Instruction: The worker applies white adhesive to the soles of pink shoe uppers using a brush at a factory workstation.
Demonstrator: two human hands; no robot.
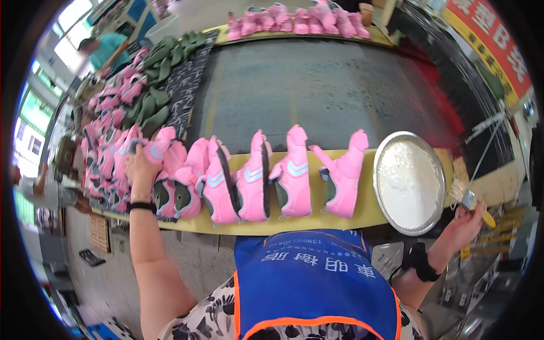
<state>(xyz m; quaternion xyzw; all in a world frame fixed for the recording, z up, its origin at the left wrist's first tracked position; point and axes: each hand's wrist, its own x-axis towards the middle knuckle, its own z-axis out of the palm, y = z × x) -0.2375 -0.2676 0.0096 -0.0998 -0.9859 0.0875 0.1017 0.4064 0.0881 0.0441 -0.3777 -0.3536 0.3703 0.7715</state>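
At the left, my left hand (141,165) is closed on a pink shoe (154,148) at the edge of a heap of pink shoes. My right hand (462,228) grips a brush by its yellow handle (488,219), just right of a round metal basin (378,211). The bristles (457,191) point away from me, outside the basin's rim. White paste or liquid (409,184) covers the basin's bottom. Between my hands, several pink shoes stand in a row; the rightmost shoe (344,177) has its tongue sticking out. Dark soles show along some of them.
The row rests on a yellow board (368,218) along a dark conveyor belt (283,85). More pink shoes (300,21) line the far board. Green sole-shaped pieces (153,107) lie at the left. One person in a teal shirt (110,52) works beyond; another stands far left.
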